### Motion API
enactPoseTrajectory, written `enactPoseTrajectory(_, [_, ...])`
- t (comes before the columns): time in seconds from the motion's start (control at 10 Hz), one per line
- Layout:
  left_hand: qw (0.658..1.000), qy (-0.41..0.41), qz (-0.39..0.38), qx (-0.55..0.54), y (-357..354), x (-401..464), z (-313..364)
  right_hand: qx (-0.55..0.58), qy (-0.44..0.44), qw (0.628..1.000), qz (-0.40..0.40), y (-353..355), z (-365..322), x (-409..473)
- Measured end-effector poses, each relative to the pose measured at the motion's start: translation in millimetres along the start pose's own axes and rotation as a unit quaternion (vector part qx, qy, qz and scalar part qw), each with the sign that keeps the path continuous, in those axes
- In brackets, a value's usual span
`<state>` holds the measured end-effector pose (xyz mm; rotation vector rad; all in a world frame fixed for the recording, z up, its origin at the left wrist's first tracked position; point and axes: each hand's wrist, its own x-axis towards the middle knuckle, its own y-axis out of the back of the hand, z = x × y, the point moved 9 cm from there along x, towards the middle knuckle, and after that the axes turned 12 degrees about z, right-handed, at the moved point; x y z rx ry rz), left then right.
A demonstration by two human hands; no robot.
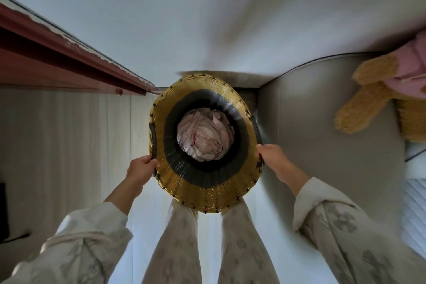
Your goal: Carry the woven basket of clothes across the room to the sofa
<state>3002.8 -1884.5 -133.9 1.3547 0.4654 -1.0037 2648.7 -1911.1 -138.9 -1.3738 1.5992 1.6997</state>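
Observation:
A tall woven basket (205,193), yellow with a black band inside, is straight below me, its mouth facing up. Crumpled pale pink clothes (205,137) lie at its bottom. My left hand (141,168) is closed on the black handle at the basket's left rim. At the right rim my right hand (274,159) grips the lower end of the other black handle. The basket is in front of my two legs, against a white wall. The grey-beige sofa (322,127) begins just to the basket's right.
A plush yellow toy (366,97) in a pink garment lies on the sofa at the right. A dark red door frame (69,62) runs along the left. Pale wood floor (69,145) spreads to the left. White quilted bedding (415,210) shows at the far right edge.

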Motion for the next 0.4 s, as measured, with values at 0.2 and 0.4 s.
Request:
enactPoseTrajectory(0.2, [0.999,-0.037,0.020,0.024,4.0,4.5,-17.5,0.021,-0.004,1.000,0.000,-9.0,19.3,-11.3])
enactPoseTrajectory(0.4, [0.998,-0.058,0.018,0.037,9.0,19.2,-15.8,0.176,0.090,0.979,0.038,29.0,-38.6,-48.5])
